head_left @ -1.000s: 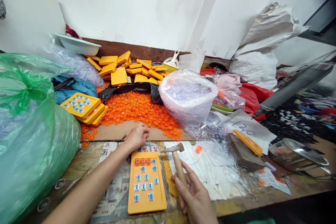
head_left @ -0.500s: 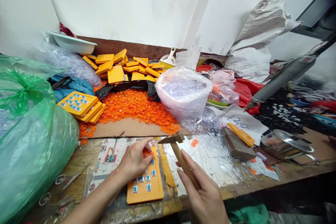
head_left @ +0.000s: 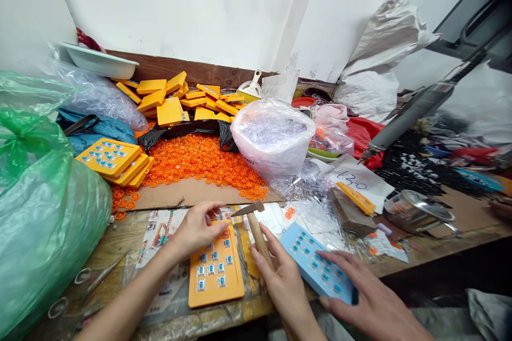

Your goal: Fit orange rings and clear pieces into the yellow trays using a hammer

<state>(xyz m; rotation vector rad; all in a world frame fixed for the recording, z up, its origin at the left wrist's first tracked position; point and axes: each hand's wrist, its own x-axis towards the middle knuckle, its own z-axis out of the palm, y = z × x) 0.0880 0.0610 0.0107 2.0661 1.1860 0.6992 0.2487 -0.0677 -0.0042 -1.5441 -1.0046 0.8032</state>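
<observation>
An orange plate (head_left: 216, 272) with small blue squares lies on the bench in front of me. My left hand (head_left: 196, 230) rests over its top end, fingers curled and pinched around orange rings (head_left: 226, 233). My right hand (head_left: 282, 279) is closed around the wooden handle of a small hammer (head_left: 253, 219), whose metal head hovers just right of the plate's top. From the lower right, another person's hand (head_left: 374, 306) holds a light blue plate (head_left: 318, 269) beside my right hand.
A heap of orange rings (head_left: 200, 162) covers cardboard behind the plate, beside a stack of filled orange plates (head_left: 110, 160). A clear bag of parts (head_left: 272, 136) stands at centre. A big green bag (head_left: 44, 208) fills the left; a metal pot (head_left: 416, 213) sits right.
My left hand came back from the ring heap to the plate's top. The hammer stayed in my right hand. Another person's hand brought a blue plate in from the right.
</observation>
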